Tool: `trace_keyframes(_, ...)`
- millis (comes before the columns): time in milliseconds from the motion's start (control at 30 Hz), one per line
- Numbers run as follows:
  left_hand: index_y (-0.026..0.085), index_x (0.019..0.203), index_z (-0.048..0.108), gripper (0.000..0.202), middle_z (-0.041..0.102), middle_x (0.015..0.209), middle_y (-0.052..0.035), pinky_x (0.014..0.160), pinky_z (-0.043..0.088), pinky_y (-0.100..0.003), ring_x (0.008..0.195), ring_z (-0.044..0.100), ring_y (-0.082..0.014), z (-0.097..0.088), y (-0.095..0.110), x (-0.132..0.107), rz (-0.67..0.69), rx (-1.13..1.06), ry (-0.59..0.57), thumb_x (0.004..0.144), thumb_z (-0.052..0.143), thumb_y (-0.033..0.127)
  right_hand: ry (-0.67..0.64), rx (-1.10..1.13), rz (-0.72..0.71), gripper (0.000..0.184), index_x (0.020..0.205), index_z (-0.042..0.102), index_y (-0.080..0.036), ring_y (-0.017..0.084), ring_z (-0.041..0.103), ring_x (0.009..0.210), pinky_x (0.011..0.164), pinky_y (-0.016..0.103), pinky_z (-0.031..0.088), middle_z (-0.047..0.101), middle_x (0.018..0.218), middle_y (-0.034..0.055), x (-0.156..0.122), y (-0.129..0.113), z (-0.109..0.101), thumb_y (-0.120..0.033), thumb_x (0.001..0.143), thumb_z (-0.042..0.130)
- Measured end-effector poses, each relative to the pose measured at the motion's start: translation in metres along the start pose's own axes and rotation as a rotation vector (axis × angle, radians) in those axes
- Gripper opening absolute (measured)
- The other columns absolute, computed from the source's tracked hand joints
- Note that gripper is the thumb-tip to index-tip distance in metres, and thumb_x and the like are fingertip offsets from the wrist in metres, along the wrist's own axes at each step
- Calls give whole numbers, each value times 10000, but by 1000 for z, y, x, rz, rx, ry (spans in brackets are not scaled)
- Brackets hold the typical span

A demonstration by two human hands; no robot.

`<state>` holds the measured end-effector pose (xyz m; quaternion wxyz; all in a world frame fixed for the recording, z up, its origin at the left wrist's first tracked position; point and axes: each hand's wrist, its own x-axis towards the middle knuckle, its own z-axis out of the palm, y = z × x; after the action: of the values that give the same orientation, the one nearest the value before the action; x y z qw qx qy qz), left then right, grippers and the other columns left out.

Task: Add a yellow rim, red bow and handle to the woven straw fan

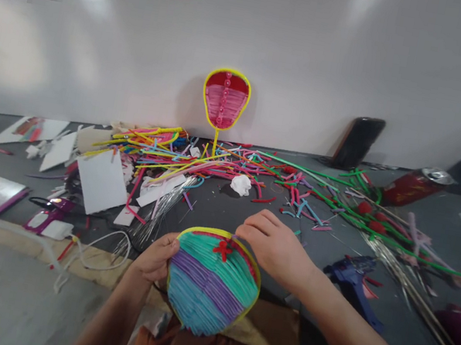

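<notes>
A fan-shaped piece point(206, 284) covered in rows of teal, purple and blue pipe cleaners, edged in yellow, tilts in front of my body. My left hand point(157, 258) grips it by its left edge, thumb on the front. Near its top sits a small red pipe-cleaner flower point(223, 249). At the upper right rim, just beside that flower, my right hand point(273, 245) has its fingertips pinched together. What lies between those fingertips is too small to make out.
A pink and red fan point(224, 100) with yellow edging stands against the white partition point(321, 63). Loose pipe cleaners point(213, 166) spread across the dark table. Right of me are a blue glue gun point(359, 290), a red can point(415, 187) and a leaning phone point(358, 143); white cards point(101, 182) lie left.
</notes>
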<state>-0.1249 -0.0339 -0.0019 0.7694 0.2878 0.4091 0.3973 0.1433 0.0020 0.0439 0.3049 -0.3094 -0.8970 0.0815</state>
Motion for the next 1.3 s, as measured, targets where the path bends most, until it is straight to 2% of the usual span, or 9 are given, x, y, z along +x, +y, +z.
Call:
trace_keyframes(167,96,799,739,388,739,689,-100,619,558,-250,614,699,-201,-5,2,1,13,-7,50,574,861,389,99,40,161,186,910,633,-180,194,572,827,767,326,493,660,859,71,-8,17,0,-136,929,454)
trace_keyframes(400,97,856,723,349,751,755,-84,681,569,-271,698,710,-207,0,17,14,83,-37,112,684,798,392,210,-44,540,153,891,611,-200,182,633,693,641,287,496,684,798,48,-39,45,-2,-227,899,461)
trace_keyframes(533,87,868,714,374,755,797,-105,806,561,-361,833,712,-270,14,22,21,123,-76,107,690,789,407,203,-167,595,199,920,626,-196,222,635,719,651,341,504,689,826,79,-63,62,-5,-217,876,433)
trace_keyframes(633,84,866,708,373,755,811,-110,840,551,-386,867,707,-283,25,20,26,133,-102,99,689,791,401,190,-230,584,273,966,645,-173,279,615,880,780,451,498,681,941,131,-72,66,-7,-118,824,419)
trace_keyframes(833,92,855,683,324,748,798,-93,804,559,-351,831,710,-253,43,8,32,157,-112,117,719,772,372,195,-162,361,317,1159,598,-194,279,525,1119,936,531,459,628,1165,133,-52,15,15,-140,884,450)
trace_keyframes(1000,112,841,684,356,749,817,-64,759,554,-273,783,703,-205,53,0,34,160,-105,164,666,807,397,-1,70,278,436,1294,498,-63,330,387,1314,1050,573,367,511,1351,228,-25,-50,45,-263,906,495)
trace_keyframes(1067,125,830,693,367,751,811,-57,772,550,-287,840,697,-232,55,-1,34,131,-87,182,679,783,446,-75,267,167,453,1314,467,-54,283,389,1329,1072,500,374,504,1364,221,-20,-66,47,-249,906,489)
trace_keyframes(1167,131,908,703,469,748,929,-88,871,522,-363,1020,648,-301,52,1,33,103,-23,138,751,662,572,-79,553,55,365,1272,494,-129,170,482,1262,1025,345,442,569,1308,153,-23,-76,41,-167,915,430)
trace_keyframes(1300,168,1117,643,541,600,1295,-125,1070,357,-408,1277,475,-298,36,7,31,301,152,294,805,574,604,105,611,213,340,1026,615,-211,146,636,1021,851,297,530,684,1087,89,-45,-66,36,-40,863,371)
